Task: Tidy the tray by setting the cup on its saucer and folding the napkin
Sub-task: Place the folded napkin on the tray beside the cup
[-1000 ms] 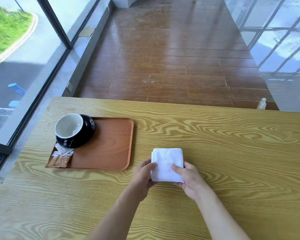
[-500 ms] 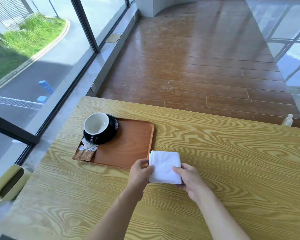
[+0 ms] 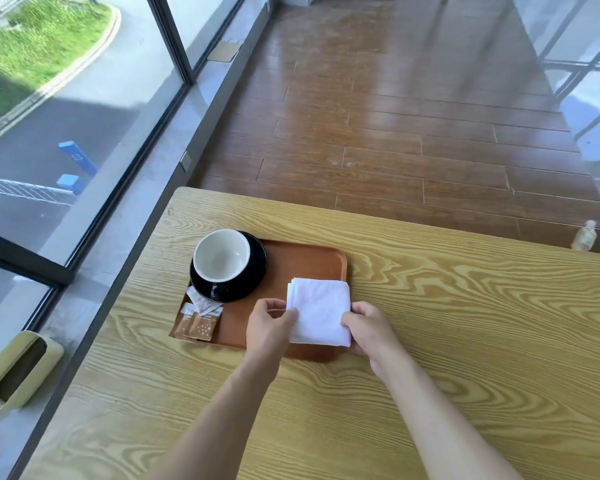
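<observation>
Both hands (image 3: 269, 327) pinch napkin (image 3: 319, 311) between them

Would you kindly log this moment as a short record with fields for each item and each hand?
cup: upright, empty, resting on the saucer
saucer: black, at the tray's far left corner
tray: brown, on the wooden table
napkin: white, folded square, over the tray's right side
packets: at the tray's near left corner
left hand: pinching the napkin's left edge
right hand: gripping the napkin's right edge
bottle: small, at the table's far right edge
</observation>
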